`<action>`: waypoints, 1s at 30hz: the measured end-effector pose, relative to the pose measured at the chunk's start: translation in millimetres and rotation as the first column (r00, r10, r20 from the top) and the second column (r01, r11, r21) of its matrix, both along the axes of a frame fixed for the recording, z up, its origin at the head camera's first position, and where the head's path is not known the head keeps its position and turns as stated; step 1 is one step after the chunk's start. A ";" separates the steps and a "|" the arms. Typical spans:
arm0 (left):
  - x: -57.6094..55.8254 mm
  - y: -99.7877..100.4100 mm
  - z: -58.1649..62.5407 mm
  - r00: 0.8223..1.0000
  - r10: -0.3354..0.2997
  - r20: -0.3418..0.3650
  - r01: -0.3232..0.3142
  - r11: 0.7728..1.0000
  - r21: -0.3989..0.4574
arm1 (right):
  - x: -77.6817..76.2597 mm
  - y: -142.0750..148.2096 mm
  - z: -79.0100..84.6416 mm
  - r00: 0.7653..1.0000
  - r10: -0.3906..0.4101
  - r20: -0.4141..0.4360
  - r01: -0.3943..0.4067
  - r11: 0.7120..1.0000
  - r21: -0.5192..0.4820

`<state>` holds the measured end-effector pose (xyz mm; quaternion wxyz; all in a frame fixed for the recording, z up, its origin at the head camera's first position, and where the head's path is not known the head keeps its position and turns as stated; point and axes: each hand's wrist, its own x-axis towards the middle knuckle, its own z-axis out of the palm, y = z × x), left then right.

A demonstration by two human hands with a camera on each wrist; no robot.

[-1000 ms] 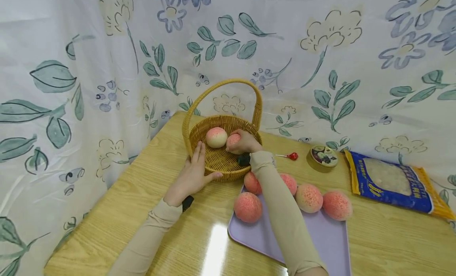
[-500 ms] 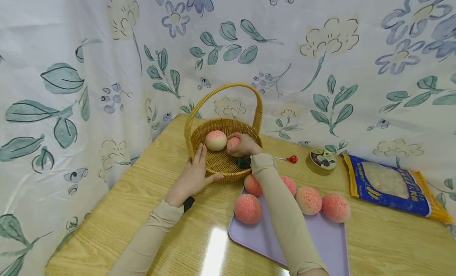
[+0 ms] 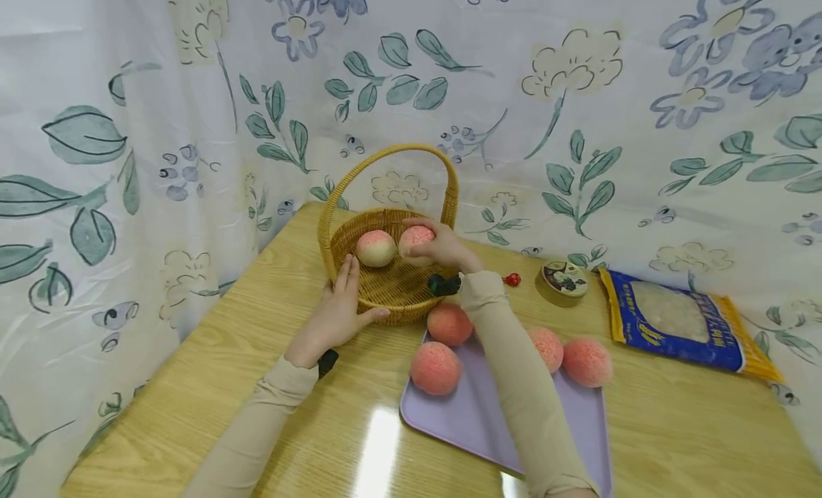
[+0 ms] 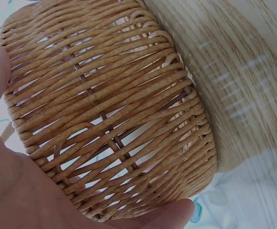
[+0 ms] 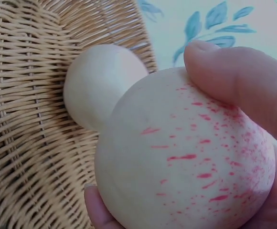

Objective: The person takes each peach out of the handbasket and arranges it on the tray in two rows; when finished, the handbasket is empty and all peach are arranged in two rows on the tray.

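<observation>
In the head view, my right hand holds a pink-and-cream peach over the inside of the wicker basket. The right wrist view shows my thumb on one side of this peach and fingertips on the other. Behind it, a second peach lies in the basket, on its left side in the head view. My left hand rests against the basket's near-left side, fingers straight and thumb stretched along the front. The left wrist view shows that hand spread against the woven wall.
A lilac tray with several peaches stands below the basket, partly under my right sleeve. Right of the basket are a red lollipop, a round tin and a blue-and-yellow packet. The basket's handle arches overhead.
My right hand has shifted a little away from me and right with the peach, and more of the peach shows. The left hand stays at the basket. The head view has shifted slightly.
</observation>
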<state>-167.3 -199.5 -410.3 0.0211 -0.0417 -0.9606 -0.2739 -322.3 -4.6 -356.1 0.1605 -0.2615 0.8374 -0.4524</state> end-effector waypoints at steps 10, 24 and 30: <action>-0.7 -0.6 0.6 1.000 -0.005 0.001 0.005 1.000 0.003 | 17.0 31.3 9.7 0.998 0.004 0.058 0.004 0.990 -0.140; -3.1 -1.2 0.4 1.000 -0.023 -0.018 0.023 1.000 -0.006 | 51.5 89.1 10.9 0.994 -0.011 0.107 0.036 0.971 -0.235; -1.7 0.2 1.0 1.000 -0.014 -0.004 0.014 1.000 -0.016 | 65.8 110.1 1.5 0.999 -0.038 0.023 0.042 0.983 -0.181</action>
